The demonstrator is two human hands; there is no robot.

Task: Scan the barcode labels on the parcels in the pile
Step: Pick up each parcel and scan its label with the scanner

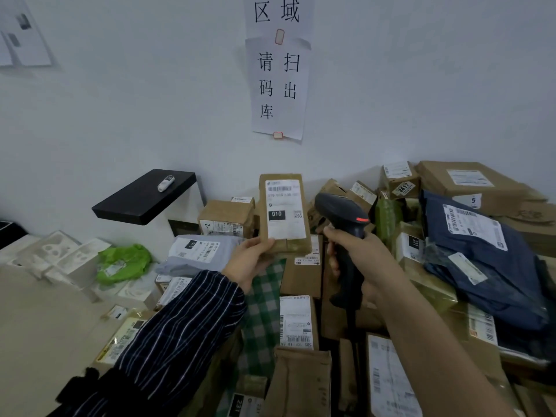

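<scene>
Left hand [251, 261]: raised, thumb on the front face, fingers behind, gripping the lower left corner of a small brown parcel [284, 212] held upright. Forearm in dark striped sleeve [186, 323].
Right hand [361, 257]: fingers curled round the handle of a black scanner [343, 218]; forearm bare.

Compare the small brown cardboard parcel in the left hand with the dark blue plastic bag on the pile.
The small brown cardboard parcel is stiff and boxy; the dark blue plastic bag is soft and wrinkled. The left hand holds the parcel upright; the bag lies slanted on the pile. The bag looks larger. Both carry white barcode labels.
</scene>
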